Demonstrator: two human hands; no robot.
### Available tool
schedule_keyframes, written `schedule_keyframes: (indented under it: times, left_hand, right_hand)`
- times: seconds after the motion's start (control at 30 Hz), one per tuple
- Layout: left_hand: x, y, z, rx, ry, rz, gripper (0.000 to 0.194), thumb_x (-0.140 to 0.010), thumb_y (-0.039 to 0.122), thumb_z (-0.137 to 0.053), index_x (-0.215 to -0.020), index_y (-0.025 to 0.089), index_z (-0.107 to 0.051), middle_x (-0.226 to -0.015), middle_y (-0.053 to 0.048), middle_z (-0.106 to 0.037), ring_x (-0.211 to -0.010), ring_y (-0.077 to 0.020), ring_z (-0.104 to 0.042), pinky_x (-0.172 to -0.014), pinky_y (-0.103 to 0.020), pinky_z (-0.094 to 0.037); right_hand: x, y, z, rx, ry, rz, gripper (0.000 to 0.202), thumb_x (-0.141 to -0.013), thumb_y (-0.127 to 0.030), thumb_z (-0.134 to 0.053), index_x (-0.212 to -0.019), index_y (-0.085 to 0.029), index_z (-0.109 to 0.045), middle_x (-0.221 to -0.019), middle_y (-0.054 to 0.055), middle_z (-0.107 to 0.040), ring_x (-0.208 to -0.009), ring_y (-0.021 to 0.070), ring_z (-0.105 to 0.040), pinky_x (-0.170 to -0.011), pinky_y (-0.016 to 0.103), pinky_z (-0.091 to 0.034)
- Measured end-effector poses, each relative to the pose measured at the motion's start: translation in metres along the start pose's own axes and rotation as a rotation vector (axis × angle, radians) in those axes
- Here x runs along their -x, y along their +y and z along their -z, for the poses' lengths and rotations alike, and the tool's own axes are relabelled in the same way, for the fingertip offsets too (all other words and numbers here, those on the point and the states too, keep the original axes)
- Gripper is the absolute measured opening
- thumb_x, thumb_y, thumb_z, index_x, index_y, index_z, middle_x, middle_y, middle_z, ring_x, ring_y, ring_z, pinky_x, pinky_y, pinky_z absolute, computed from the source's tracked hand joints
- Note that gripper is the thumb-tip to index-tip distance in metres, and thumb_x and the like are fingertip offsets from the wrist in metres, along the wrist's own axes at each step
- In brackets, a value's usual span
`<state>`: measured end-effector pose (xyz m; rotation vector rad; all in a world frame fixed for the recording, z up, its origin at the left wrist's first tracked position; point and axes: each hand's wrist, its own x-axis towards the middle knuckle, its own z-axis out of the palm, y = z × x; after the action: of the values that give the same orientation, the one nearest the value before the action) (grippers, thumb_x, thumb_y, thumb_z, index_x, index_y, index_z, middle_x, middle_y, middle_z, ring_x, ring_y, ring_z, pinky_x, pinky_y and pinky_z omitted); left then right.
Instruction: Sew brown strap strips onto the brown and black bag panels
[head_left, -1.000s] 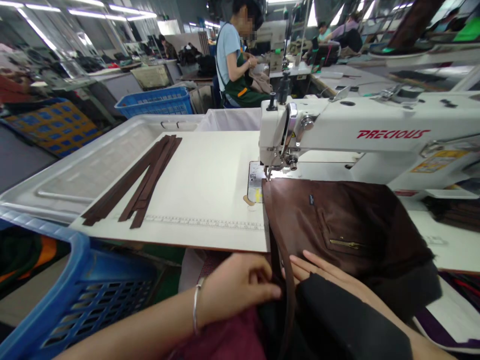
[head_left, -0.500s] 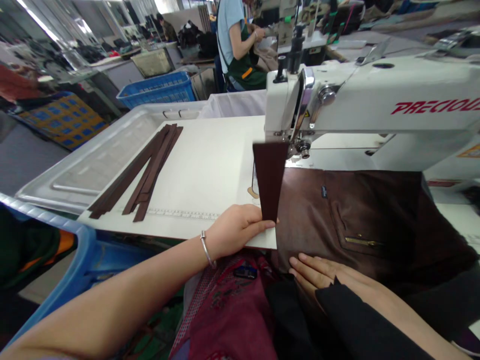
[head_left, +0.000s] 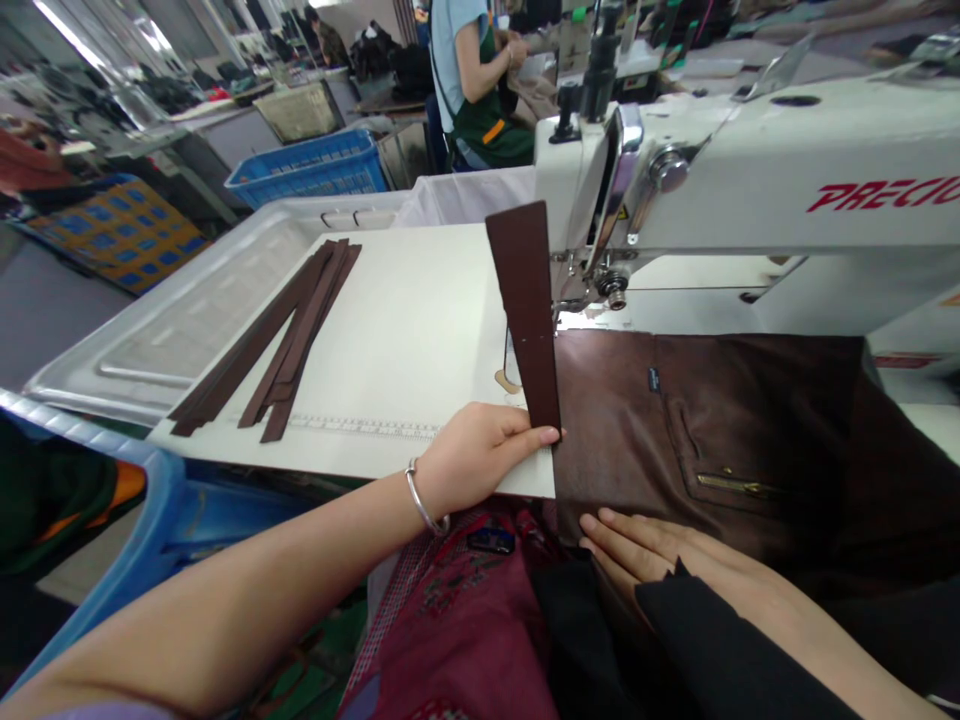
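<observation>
My left hand (head_left: 480, 450) pinches the near end of a brown fabric strip (head_left: 525, 310) between thumb and fingers. The strip stands up from the hand, its wide far end beside the sewing machine's (head_left: 600, 210) needle area. Just right of the strip lies a dark brown leather-like garment piece (head_left: 615, 420), with a small label and a zipped pocket. Flat on its near edge rests my right hand (head_left: 645, 550), fingers stretched out. More brown strips (head_left: 300, 330) lie in a loose pile on the left of the white table (head_left: 405, 320).
A ruler scale (head_left: 360, 428) runs along the table's near side. Beyond the left edge are a clear plastic bin (head_left: 187, 310) and a blue tub (head_left: 157, 520). Behind stand a blue basket (head_left: 307, 170) and a co-worker (head_left: 472, 80) in a green apron.
The strip's far end has swung up and left, showing more of its length. My left hand keeps its pinch near the same place. My right hand stays on the garment piece.
</observation>
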<state>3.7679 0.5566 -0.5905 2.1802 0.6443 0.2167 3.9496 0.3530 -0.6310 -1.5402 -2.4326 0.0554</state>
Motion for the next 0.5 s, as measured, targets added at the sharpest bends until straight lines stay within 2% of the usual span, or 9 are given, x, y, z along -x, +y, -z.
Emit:
schedule_keyframes:
  times: [0.1,0.27,0.33,0.4,0.5]
  left_hand:
    - [0.001,0.0,-0.001,0.015,0.015,0.019,0.043,-0.094,0.046,-0.045,-0.085,0.012,-0.071,-0.08,-0.004,-0.069,-0.075,-0.014,-0.063,-0.069,-0.022,-0.048]
    - [0.003,-0.003,-0.004,-0.003,0.028,-0.004,0.045,-0.096,0.046,-0.041,-0.089,0.013,-0.071,-0.083,-0.005,-0.069,-0.08,-0.0157,-0.064,-0.073,-0.024,-0.05]
    - [0.006,-0.003,-0.008,-0.085,0.006,-0.106,0.039,-0.097,0.041,-0.042,-0.095,0.014,-0.07,-0.091,-0.006,-0.07,-0.088,-0.0165,-0.063,-0.081,-0.027,-0.05]
    - [0.011,-0.004,-0.012,-0.22,-0.025,-0.271,0.029,-0.096,0.032,-0.044,-0.106,0.017,-0.067,-0.107,-0.008,-0.067,-0.099,-0.0177,-0.061,-0.091,-0.032,-0.048]
    - [0.019,-0.007,-0.02,-0.458,0.013,-0.429,0.028,-0.093,0.023,-0.048,-0.118,0.021,-0.06,-0.125,-0.01,-0.057,-0.112,-0.0223,-0.053,-0.096,-0.04,-0.046]
  right_hand:
    - [0.002,0.003,-0.001,0.045,-0.072,0.066,0.06,-0.089,-0.014,-0.041,-0.147,-0.022,-0.026,-0.146,0.002,-0.037,-0.124,0.0169,-0.048,-0.098,0.029,-0.049]
    - [0.0,0.001,0.001,0.096,-0.03,0.105,0.056,-0.089,-0.015,-0.04,-0.145,-0.016,-0.032,-0.145,0.003,-0.04,-0.124,0.0162,-0.049,-0.097,0.028,-0.049]
    - [-0.003,0.0,0.004,0.12,0.001,0.101,0.052,-0.088,-0.014,-0.039,-0.14,-0.014,-0.04,-0.142,0.003,-0.044,-0.122,0.0149,-0.05,-0.096,0.026,-0.05]
    - [-0.008,0.001,0.007,0.164,0.037,0.103,0.048,-0.088,-0.011,-0.037,-0.134,-0.014,-0.048,-0.137,0.002,-0.051,-0.117,0.0128,-0.054,-0.092,0.024,-0.051]
    - [-0.016,0.004,0.011,0.267,0.078,0.189,0.042,-0.09,-0.011,-0.033,-0.125,-0.017,-0.057,-0.126,-0.001,-0.06,-0.108,0.0103,-0.059,-0.083,0.019,-0.053]
